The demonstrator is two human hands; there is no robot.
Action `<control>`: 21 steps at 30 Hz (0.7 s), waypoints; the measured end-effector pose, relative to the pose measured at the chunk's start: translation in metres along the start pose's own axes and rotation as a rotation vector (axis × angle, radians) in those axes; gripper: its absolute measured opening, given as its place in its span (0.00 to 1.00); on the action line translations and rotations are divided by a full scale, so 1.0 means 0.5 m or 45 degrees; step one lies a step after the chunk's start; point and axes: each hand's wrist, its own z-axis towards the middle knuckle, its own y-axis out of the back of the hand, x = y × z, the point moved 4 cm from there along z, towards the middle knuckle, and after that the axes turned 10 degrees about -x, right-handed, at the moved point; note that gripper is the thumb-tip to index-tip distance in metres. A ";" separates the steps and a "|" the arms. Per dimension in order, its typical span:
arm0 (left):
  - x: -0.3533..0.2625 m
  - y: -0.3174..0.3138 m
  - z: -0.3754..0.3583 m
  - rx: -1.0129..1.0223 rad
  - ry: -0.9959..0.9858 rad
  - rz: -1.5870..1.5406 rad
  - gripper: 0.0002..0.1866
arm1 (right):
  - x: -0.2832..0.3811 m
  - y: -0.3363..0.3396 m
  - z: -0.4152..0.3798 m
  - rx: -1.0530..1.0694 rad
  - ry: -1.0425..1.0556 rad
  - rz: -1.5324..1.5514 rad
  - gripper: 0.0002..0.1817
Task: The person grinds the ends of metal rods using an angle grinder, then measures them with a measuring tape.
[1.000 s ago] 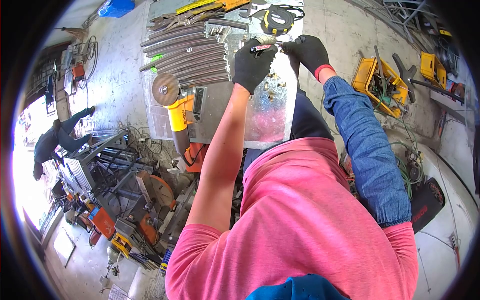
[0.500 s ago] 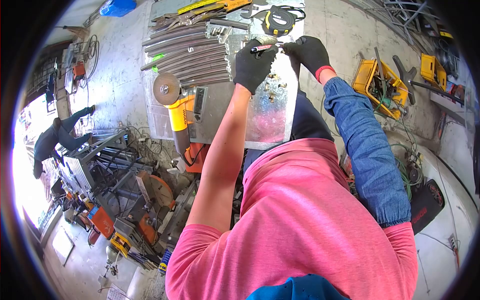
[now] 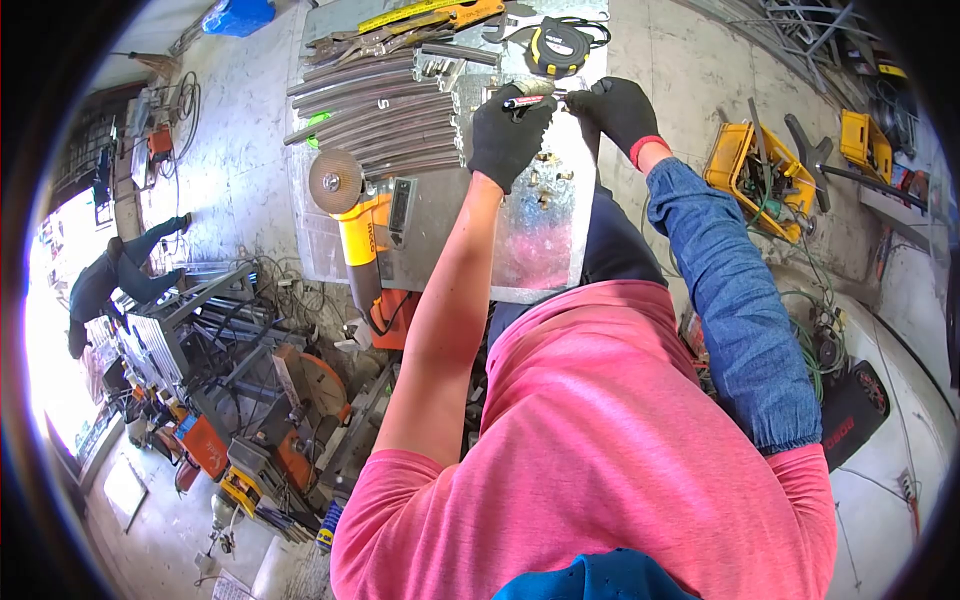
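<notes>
My left hand (image 3: 508, 138), in a black glove, is closed around a marker (image 3: 524, 101) with a red and white label. Beside it my right hand (image 3: 620, 112), gloved in black with a red cuff, pinches something too small to make out at the worktable's (image 3: 440, 235) edge. Small brass-coloured pieces (image 3: 544, 180) lie on the metal surface below my hands. Left of them are rows of dark metal strips (image 3: 400, 125). A black and yellow tape measure (image 3: 558, 47) rests above the hands. The yellow angle grinder (image 3: 358, 240) lies with its disc towards the strips.
Pliers (image 3: 375, 42) and a yellow folding rule (image 3: 400, 13) are at the table's far end. Yellow crates (image 3: 758, 180) with tools stand on the floor at right. Metal frames and machines crowd the left, where another person (image 3: 115, 275) is bent over.
The table and its tools appear slightly lower in the view. Both hands keep nearly the same place and grip.
</notes>
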 end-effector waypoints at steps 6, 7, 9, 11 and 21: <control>-0.003 0.001 -0.003 0.012 0.091 0.019 0.12 | -0.005 -0.003 0.000 -0.028 0.043 -0.015 0.24; -0.005 0.001 -0.003 0.002 0.047 0.012 0.12 | -0.005 -0.002 -0.002 -0.021 0.041 0.000 0.24; -0.006 0.003 -0.004 -0.008 0.002 0.005 0.12 | -0.004 -0.002 -0.003 -0.016 0.041 0.014 0.24; -0.001 0.003 -0.005 0.024 0.052 0.055 0.14 | -0.006 -0.005 0.001 -0.023 0.041 0.018 0.24; 0.029 0.020 0.011 -0.126 0.093 -0.399 0.09 | -0.003 -0.001 0.009 0.001 0.054 -0.032 0.24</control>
